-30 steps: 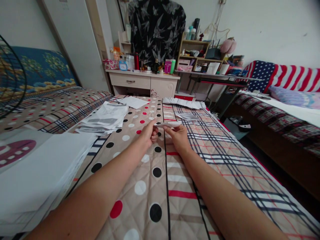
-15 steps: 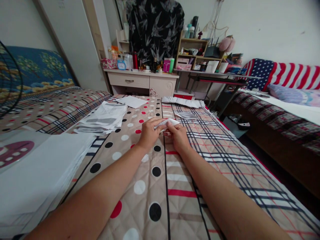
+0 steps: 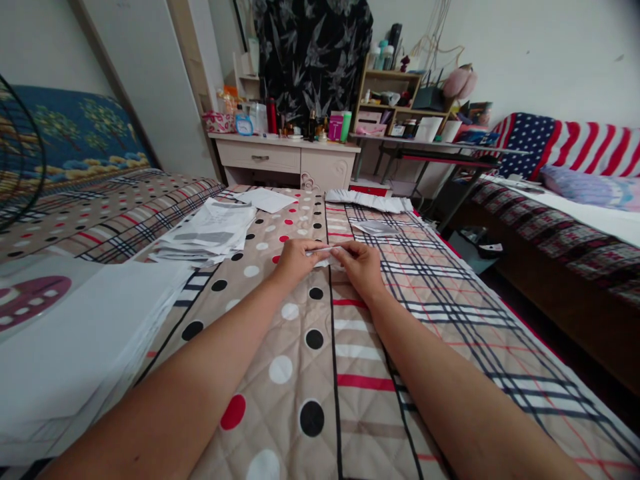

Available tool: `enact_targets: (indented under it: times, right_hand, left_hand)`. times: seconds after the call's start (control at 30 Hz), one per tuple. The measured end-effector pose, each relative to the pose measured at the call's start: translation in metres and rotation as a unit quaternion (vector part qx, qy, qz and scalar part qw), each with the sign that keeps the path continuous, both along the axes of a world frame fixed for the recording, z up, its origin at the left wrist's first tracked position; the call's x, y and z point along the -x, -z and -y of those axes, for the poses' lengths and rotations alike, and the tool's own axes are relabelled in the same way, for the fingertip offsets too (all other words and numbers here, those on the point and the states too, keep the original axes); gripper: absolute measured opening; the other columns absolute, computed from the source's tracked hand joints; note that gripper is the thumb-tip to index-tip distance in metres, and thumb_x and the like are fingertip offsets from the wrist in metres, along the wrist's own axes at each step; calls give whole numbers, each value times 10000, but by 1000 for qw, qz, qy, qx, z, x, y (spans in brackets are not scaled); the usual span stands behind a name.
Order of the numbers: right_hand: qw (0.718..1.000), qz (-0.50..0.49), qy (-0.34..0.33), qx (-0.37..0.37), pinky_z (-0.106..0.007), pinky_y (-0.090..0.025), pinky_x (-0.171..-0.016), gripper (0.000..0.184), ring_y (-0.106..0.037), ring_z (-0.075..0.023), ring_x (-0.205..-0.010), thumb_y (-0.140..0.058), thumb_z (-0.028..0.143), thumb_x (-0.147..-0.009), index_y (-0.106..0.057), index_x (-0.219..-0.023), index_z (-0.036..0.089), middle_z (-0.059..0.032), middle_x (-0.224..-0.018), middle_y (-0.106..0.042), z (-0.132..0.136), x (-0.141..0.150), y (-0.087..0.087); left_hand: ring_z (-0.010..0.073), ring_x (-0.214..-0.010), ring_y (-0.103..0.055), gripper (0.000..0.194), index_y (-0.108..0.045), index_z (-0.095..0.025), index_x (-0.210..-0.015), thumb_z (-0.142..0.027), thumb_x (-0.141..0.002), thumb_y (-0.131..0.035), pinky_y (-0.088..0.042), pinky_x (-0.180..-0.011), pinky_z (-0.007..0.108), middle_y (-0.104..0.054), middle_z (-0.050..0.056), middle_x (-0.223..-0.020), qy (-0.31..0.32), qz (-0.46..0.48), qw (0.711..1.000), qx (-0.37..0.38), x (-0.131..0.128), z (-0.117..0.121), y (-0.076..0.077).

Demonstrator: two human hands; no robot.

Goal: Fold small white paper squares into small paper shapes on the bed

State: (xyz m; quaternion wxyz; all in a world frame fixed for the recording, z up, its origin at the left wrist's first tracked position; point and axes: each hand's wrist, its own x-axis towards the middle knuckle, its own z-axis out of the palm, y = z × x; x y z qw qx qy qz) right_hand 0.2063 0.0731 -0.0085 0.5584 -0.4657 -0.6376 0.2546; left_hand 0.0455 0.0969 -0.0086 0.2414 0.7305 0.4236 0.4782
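Observation:
Between my two hands is a small folded piece of white paper (image 3: 325, 261), held just over the patterned bedspread (image 3: 295, 353). My left hand (image 3: 296, 261) pinches its left part, fingers closed. From the other side my right hand (image 3: 361, 265) grips it with thumb and fingers, the two hands nearly touching. Most of the paper is hidden behind the fingers. Beyond the right hand lies a flat greyish-white sheet (image 3: 376, 228). Farther back rests a long row of folded white paper (image 3: 369, 200).
To the left sit a loose paper stack (image 3: 207, 230) and a larger stack of white sheets (image 3: 100, 333). A single white sheet (image 3: 267, 199) lies near the bed's far end. A cluttered white dresser (image 3: 280, 157) stands behind. At far left is a fan (image 3: 35, 153).
The folded paper has turned lower and flatter between my hands, showing less of its white face. My right hand's fingers have moved up over its far edge.

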Motion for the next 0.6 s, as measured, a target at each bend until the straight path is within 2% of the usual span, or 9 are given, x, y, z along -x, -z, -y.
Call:
enact_targets:
  times: [0.13, 0.37, 0.5, 0.6]
  right_hand:
    - [1000, -3, 12, 0, -269, -418, -562, 194, -557, -146, -565, -661, 355, -768, -709, -736, 169, -23, -651, -667, -2, -2, 3]
    - [993, 112, -9, -36, -248, -346, -542, 273, -487, -131, -564, -586, 409, -833, -667, -699, 186, 5, -586, -574, -5, -3, 7]
    - [989, 137, 23, -55, -253, -335, -549, 280, -474, -129, -554, -584, 405, -834, -661, -677, 186, 5, -573, -560, -2, -4, 4]
    - [989, 132, 48, -51, -258, -317, -537, 283, -447, -123, -528, -587, 402, -830, -658, -664, 184, 11, -548, -536, -2, -8, 3]
  left_hand:
    - [200, -783, -684, 111, -764, -190, -809, -272, -755, -713, -497, -746, 299, -756, 62, -848, -39, -39, 997, -50, 1, -2, 2]
    - [181, -752, -660, 125, -744, -197, -776, -239, -818, -634, -478, -732, 288, -743, 57, -825, -8, -81, 993, -90, 3, 0, 1]
    - [178, -741, -654, 172, -729, -191, -771, -292, -846, -611, -465, -720, 280, -734, 61, -800, -6, -99, 989, -111, 2, 1, 0]
    - [184, -772, -666, 175, -734, -196, -838, -335, -839, -627, -467, -748, 285, -740, 62, -837, 0, -93, 988, -122, 4, 0, 1]
